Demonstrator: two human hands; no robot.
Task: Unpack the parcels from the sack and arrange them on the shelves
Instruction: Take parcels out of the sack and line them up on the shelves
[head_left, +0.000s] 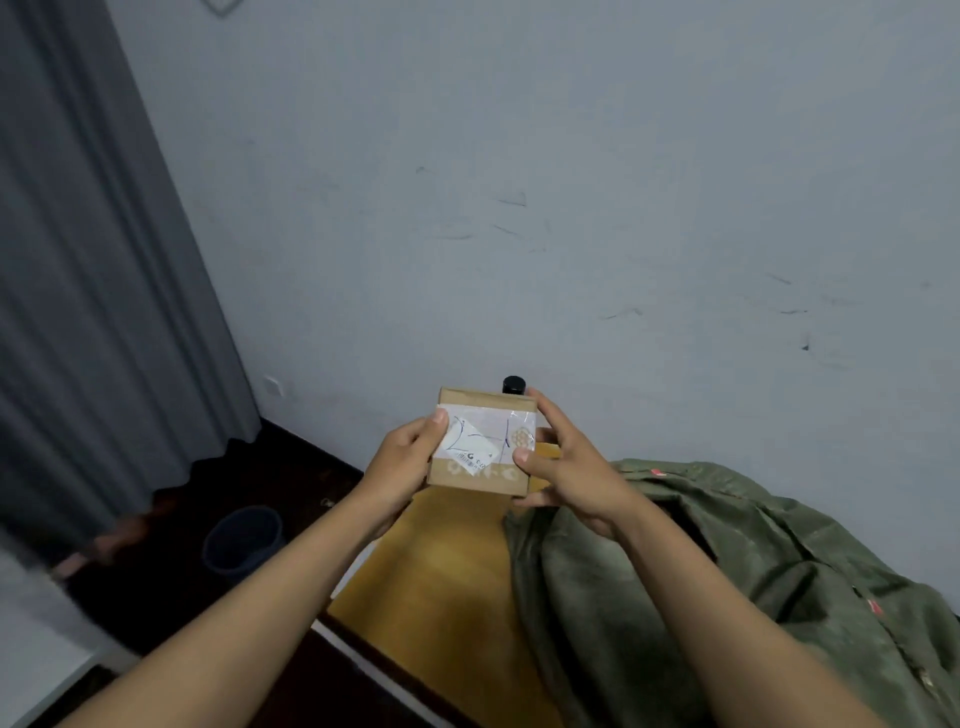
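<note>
Above the table's (441, 582) far edge: one parcel (480, 441), pinched between your left hand (402, 460) and right hand (563, 467). Risk: fingertip hold may slip, dropping it beside the sack (727, 582).

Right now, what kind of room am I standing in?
Probably a plain back room used for sorting: a scuffed pale wall, a grey floor-length curtain, and a green fabric sack on a yellow wooden table.

We list: parcel (480, 441) above the counter (441, 566), between left hand (402, 457) and right hand (566, 467); sack (727, 587) on the counter's right; bin (244, 540) on the floor, left; curtain (104, 286) far left.
</note>
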